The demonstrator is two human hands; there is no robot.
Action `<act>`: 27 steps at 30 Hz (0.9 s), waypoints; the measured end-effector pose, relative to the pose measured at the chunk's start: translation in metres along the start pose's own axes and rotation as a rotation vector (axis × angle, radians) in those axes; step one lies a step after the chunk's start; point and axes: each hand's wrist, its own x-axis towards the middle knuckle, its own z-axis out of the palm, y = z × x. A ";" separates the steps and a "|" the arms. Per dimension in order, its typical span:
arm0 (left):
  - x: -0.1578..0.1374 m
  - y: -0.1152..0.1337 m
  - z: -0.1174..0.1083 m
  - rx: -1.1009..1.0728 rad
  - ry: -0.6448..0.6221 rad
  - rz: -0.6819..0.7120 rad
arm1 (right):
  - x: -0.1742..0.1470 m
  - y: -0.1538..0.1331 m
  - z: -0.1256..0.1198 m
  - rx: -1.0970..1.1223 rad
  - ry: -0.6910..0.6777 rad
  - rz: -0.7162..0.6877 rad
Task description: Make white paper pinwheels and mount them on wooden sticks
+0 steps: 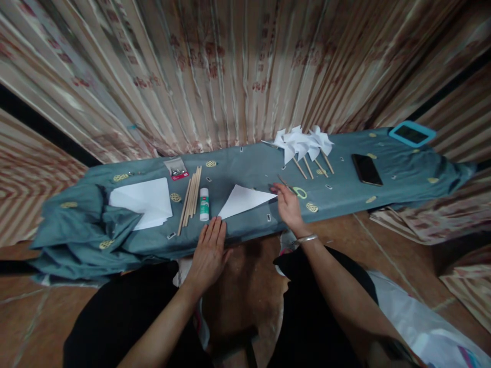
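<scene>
A white sheet of paper folded into a triangle (243, 200) lies on the cloth in front of me. My left hand (209, 250) rests flat with its fingers stretched out, the fingertips at the triangle's lower left corner. At its right-hand point is my right hand (288, 205), fingers extended and slightly bent, touching the tip. Scissors with green handles (299, 192) lie just beyond the right hand, partly hidden by it. A glue stick (204, 204) stands or lies left of the paper; which one I cannot tell. Beside it is a bundle of thin wooden sticks (191, 199).
White sheets of paper (148, 199) are stacked at the left, near a small packet of metal pins (177, 168). Several white paper pinwheels (305, 143) on sticks lie at the back. A phone (367, 169) and a blue-framed tablet (412, 134) are on the right. Curtains (238, 76) hang behind.
</scene>
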 end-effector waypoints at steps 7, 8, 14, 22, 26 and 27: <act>-0.001 0.001 0.000 -0.025 -0.002 -0.015 | 0.016 -0.003 -0.001 0.093 -0.230 0.141; -0.001 0.002 0.000 -0.023 -0.001 -0.017 | 0.015 -0.007 -0.001 0.039 -0.253 0.098; 0.000 0.003 -0.002 -0.043 -0.002 -0.029 | 0.007 -0.029 0.005 -0.172 -0.306 -0.106; 0.002 0.001 -0.006 -0.183 0.036 -0.055 | 0.012 -0.021 0.001 0.047 -0.298 0.070; 0.010 0.003 -0.023 -0.347 0.126 -0.144 | 0.013 -0.021 -0.013 0.175 -0.304 0.111; 0.014 0.002 -0.029 -0.385 0.148 -0.168 | 0.013 -0.022 -0.017 0.237 -0.312 0.129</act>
